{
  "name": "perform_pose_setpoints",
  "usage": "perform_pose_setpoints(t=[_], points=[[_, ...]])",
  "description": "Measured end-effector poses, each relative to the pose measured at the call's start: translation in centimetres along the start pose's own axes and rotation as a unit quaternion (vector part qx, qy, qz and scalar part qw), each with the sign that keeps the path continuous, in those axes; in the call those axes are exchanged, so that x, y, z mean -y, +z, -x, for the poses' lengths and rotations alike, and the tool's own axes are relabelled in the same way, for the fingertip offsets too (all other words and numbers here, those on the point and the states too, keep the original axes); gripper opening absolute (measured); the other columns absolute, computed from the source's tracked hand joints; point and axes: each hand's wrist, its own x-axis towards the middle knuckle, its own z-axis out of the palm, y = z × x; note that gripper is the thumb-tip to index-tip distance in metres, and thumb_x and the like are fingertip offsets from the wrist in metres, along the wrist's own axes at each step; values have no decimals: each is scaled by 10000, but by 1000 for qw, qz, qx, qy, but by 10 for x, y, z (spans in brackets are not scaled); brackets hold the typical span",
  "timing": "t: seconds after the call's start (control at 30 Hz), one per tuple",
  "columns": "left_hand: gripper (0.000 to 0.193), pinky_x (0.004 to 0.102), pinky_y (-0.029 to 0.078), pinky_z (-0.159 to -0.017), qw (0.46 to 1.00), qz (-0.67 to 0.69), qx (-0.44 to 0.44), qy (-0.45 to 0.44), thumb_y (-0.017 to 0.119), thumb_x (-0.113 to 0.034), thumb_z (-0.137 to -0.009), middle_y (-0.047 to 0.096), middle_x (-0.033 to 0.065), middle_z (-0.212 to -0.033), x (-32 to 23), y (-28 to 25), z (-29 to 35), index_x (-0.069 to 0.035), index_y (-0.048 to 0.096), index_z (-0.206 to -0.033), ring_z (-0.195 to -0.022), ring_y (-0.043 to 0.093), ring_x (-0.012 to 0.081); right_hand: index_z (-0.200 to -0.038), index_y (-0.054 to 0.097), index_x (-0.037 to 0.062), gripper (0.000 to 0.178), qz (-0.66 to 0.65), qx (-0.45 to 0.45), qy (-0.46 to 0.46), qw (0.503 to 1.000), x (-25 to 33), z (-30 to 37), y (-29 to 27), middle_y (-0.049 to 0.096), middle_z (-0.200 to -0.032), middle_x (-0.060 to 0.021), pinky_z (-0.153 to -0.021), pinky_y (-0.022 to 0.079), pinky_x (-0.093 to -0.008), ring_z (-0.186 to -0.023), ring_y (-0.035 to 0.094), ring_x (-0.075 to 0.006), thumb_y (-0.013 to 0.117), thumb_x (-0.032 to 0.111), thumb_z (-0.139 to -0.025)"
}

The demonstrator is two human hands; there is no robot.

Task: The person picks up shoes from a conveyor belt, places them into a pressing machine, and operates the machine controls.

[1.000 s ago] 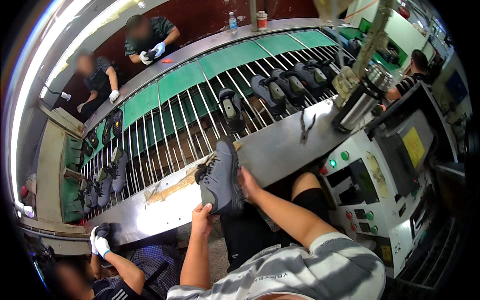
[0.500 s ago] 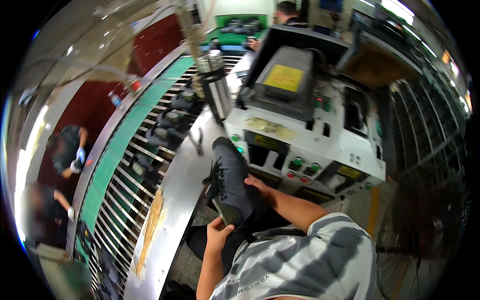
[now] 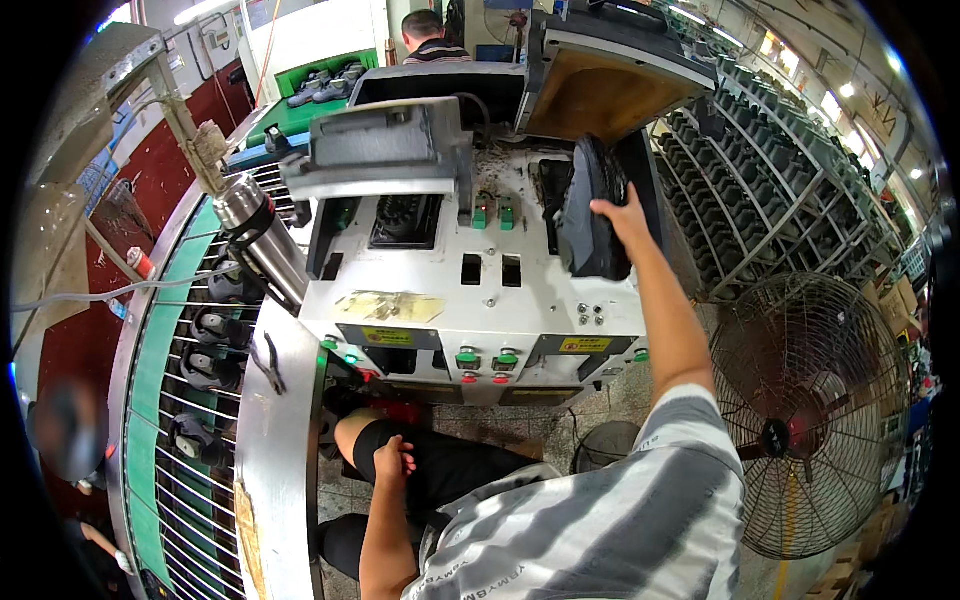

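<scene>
My right hand [image 3: 624,222] grips a grey and black shoe [image 3: 583,225] from its right side, thumb on the upper. The shoe stands on end over the right bay of a white pressing machine [image 3: 400,285], and whether it touches the machine is hard to tell. Behind it the brown-lined right lid [image 3: 590,90] is up. The left lid [image 3: 375,150] is lifted too, with a dark ridged object, like a sole, lying in the bay [image 3: 403,222] under it. My left hand [image 3: 393,459] lies by my thigh, fingers curled, nothing visible in it.
At the left runs a roller conveyor [image 3: 190,500] carrying several dark shoes. Pliers [image 3: 268,365] lie on its metal ledge beside a steel cylinder [image 3: 258,230]. To my right stand a caged fan [image 3: 800,420] and shoe racks [image 3: 745,180]. A person [image 3: 435,45] is behind the machine.
My right hand has carried the shoe from my lap up to the machine's right bay. The left hand has let go of it. The left lid has risen. The view has swung right.
</scene>
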Motion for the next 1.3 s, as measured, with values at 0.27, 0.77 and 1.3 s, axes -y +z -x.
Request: perform_pose_setpoints(t=[0.27,0.77,1.3], points=[[368,277,366,-338,999,-6,-47,12,501,-324,-919,536,58,-486,-11,20,-12,-22,629,-751,-353,490,173,-1482,180,-57,1263,246,29,99,964,-17,-150,39,464,-1383,-270,-1052,398,-388,-1276,479,-364,838,434,-521],[266,273,496,-556,958,-170,189,-133,502,-271,-945,639,72,-743,-62,21,-2,-45,627,-1007,-616,621,169,-1274,520,9,600,392,-23,-139,909,-58,-30,48,564,-1224,-211,-922,471,-467,-1143,543,-367,510,490,-916],[292,368,502,-715,811,-394,238,360,549,-267,-905,681,185,-835,-74,222,-40,-17,689,-963,-782,672,270,-732,527,98,152,-396,-169,338,837,-203,252,-45,437,-604,-6,-536,327,-326,-552,385,-136,554,199,-843]])
